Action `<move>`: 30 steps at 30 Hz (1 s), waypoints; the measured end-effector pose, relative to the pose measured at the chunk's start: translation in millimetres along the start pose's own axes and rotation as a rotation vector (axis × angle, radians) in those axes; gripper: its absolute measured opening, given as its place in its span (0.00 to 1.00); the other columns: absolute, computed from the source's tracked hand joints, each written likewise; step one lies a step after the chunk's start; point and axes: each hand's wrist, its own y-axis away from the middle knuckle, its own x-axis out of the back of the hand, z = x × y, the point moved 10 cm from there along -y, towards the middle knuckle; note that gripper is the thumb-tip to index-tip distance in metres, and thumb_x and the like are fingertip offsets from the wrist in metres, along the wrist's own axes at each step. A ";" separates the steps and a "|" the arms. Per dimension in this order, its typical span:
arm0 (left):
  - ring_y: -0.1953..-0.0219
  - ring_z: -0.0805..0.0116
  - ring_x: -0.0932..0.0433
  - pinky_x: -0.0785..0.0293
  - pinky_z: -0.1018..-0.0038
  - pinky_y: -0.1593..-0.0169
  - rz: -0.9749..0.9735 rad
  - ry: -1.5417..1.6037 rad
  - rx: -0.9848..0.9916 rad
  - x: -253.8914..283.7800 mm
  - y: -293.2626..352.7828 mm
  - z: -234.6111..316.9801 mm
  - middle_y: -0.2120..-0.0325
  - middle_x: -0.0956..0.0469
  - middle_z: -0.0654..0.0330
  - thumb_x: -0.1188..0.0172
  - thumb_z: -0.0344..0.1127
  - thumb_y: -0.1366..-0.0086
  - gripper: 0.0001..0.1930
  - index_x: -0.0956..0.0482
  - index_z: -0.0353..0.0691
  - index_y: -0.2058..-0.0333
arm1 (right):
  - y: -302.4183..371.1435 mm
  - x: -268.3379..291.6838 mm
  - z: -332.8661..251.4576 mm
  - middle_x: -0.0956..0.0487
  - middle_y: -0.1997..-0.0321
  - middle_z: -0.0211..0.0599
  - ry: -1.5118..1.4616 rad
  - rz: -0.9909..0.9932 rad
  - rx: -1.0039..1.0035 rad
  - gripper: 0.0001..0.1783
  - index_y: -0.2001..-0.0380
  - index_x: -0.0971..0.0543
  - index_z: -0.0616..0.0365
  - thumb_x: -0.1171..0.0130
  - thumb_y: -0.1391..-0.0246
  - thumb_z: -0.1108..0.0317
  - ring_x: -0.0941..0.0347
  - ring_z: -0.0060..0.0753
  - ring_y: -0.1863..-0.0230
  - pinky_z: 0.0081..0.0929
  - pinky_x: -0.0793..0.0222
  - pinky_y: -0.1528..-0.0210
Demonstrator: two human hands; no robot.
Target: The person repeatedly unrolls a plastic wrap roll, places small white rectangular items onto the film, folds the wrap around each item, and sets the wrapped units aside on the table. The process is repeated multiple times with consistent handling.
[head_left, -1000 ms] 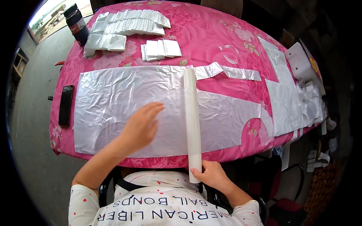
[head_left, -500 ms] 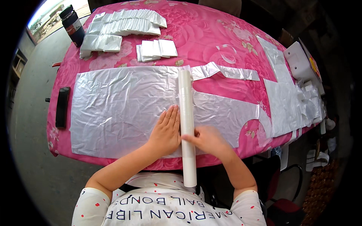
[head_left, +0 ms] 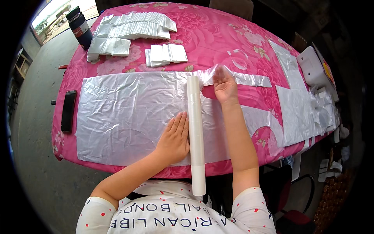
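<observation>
- The plastic sheet (head_left: 124, 117) is spread on the pink floral cloth (head_left: 202, 27); it is crossed by the pale roll (head_left: 196, 128), whose near end is left jutting past the table's edge towards the person.
- The left hand (head_left: 173, 136) is laid flat on the sheet, just left of the roll; its fingers are held straight and together, with nothing gripped; whether the roll is touched cannot be told.
- The right hand (head_left: 224, 86) is extended to the strap-like strip (head_left: 253, 80) at the sheet's far side, palm turned up; its fingertips are blurred, so whether they are apart or clamped on the film cannot be told.
- The step in hand is judged to be the arranging of the strip beside the roll, while the sheet is kept flat by the left palm.
- For the next move, a light pinch on the strip seems to be called for; the roll should be kept from shifting, and the thin film should be guided without creasing or tearing.
</observation>
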 end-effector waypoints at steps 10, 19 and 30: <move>0.36 0.49 0.50 0.58 0.60 0.35 0.004 0.013 0.005 -0.6 1.0 -1.2 0.41 0.46 0.39 0.60 0.37 0.42 0.30 0.44 0.22 0.44 | -17.4 40.4 -244.2 0.22 0.60 0.45 -0.087 -0.217 0.369 0.14 0.58 0.28 0.68 0.59 0.41 0.70 0.24 0.39 0.59 0.36 0.25 0.56; 0.36 0.48 0.49 0.59 0.60 0.35 0.050 0.011 -0.023 -3.9 1.4 -0.7 0.42 0.45 0.38 0.60 0.39 0.43 0.30 0.42 0.21 0.45 | -7.6 32.5 -310.0 0.27 0.53 0.52 0.169 0.235 0.564 0.19 0.53 0.33 0.71 0.66 0.38 0.68 0.30 0.48 0.51 0.42 0.32 0.48; 0.36 0.49 0.50 0.59 0.60 0.34 0.070 -0.015 -0.060 -12.8 2.5 -0.3 0.41 0.46 0.40 0.59 0.37 0.43 0.30 0.43 0.22 0.44 | 190.6 -206.6 136.9 0.27 0.50 0.38 0.921 -0.749 0.249 0.19 0.49 0.31 0.63 0.56 0.39 0.64 0.32 0.25 0.53 0.22 0.39 0.49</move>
